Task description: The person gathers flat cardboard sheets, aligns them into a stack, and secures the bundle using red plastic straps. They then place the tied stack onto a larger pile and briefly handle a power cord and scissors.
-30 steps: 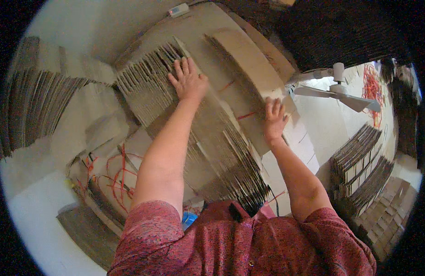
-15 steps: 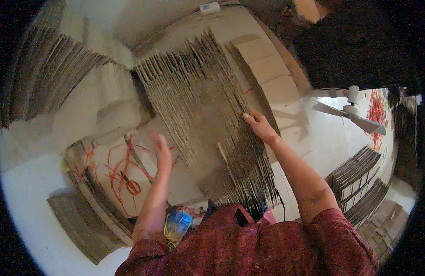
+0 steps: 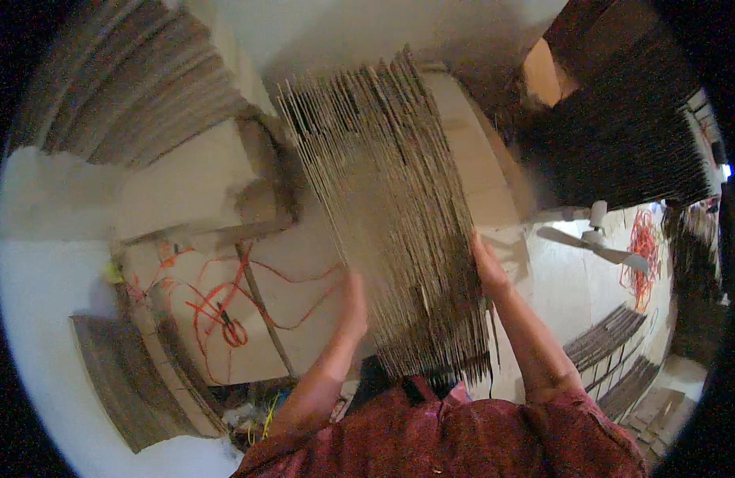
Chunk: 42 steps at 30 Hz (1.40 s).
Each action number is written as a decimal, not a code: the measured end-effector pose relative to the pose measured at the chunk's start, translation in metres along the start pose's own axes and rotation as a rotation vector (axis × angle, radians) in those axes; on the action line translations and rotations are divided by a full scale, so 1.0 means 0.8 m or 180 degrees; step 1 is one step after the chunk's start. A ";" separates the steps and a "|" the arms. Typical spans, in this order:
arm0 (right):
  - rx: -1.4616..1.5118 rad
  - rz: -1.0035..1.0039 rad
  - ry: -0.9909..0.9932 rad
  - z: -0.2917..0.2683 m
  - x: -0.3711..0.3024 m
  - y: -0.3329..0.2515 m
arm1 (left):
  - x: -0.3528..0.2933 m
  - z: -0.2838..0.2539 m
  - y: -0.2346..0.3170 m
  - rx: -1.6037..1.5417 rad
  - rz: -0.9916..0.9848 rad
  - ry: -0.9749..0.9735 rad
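Note:
A thick stack of thin brown cardboard sheets (image 3: 399,215) stands in front of me, its edges facing up and running toward my body. My left hand (image 3: 354,307) is against the left side of the stack, fingers stretched and somewhat blurred. On the opposite side my right hand (image 3: 487,267) lies flat along the stack's edge, fingers pointing away from me. The sheets are between my two palms, and the sides of the fingers toward the stack are partly hidden.
Red strapping cord (image 3: 234,331) lies in loops on the pale work surface to the left. More cardboard stacks stand at far left (image 3: 129,88), lower left (image 3: 132,382) and right (image 3: 606,342). A fan (image 3: 594,239) is at right, with a dark stack (image 3: 614,127) beyond.
My left hand has come right, up to the stack's side. My right hand has moved nearer along the right side. The sheets now sit in a narrower, more even bundle.

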State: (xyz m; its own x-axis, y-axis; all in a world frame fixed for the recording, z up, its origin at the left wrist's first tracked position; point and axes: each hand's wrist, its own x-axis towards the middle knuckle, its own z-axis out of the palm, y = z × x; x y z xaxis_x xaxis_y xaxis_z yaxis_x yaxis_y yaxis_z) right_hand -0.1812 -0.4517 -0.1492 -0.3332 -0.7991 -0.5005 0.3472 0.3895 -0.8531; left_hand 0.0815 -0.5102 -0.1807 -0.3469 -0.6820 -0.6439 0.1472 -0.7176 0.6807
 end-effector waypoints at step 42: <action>0.0356 -0.1446 -0.0029 -0.062 -0.166 -0.064 | -0.128 0.019 0.054 0.2382 0.2135 -0.0945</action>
State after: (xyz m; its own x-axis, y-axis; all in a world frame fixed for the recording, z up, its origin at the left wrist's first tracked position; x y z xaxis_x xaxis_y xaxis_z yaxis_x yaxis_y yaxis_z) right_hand -0.1980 -0.3426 -0.0463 -0.4658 -0.8814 -0.0782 0.2604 -0.0520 -0.9641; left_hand 0.1091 -0.4690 -0.0801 -0.6345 -0.7728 -0.0117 -0.1821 0.1348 0.9740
